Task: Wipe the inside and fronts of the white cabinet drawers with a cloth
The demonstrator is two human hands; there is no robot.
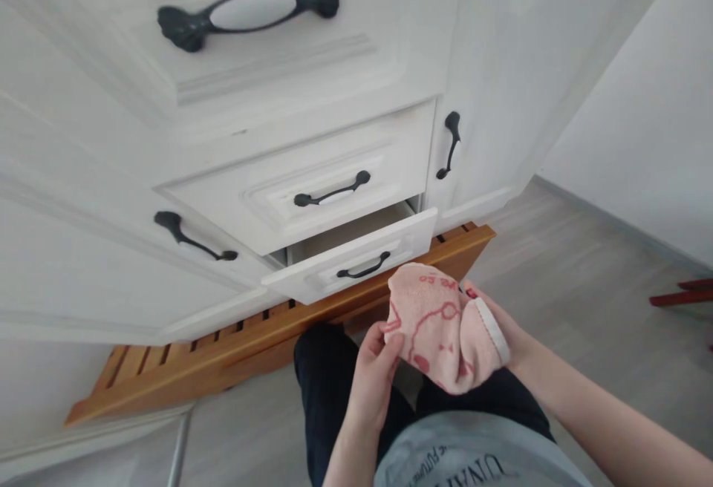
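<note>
A pink towel (431,324) with red line drawings and a white edge is bunched up above my lap. My left hand (379,357) pinches its left side between thumb and fingers. On the other side, my right hand (509,331) grips the towel from behind, and most of its fingers are hidden by the cloth. Just beyond the towel, the bottom drawer (356,257) of a white cabinet is pulled partly out. Its dark handle (364,266) faces me, and only a strip of the inside shows.
Closed drawers with dark handles (333,190) rise above the open one, flanked by cabinet doors. A slatted wooden platform (312,316) runs under the cabinet. Pale wood floor (584,272) lies to the right, with red furniture legs (679,298) at the edge.
</note>
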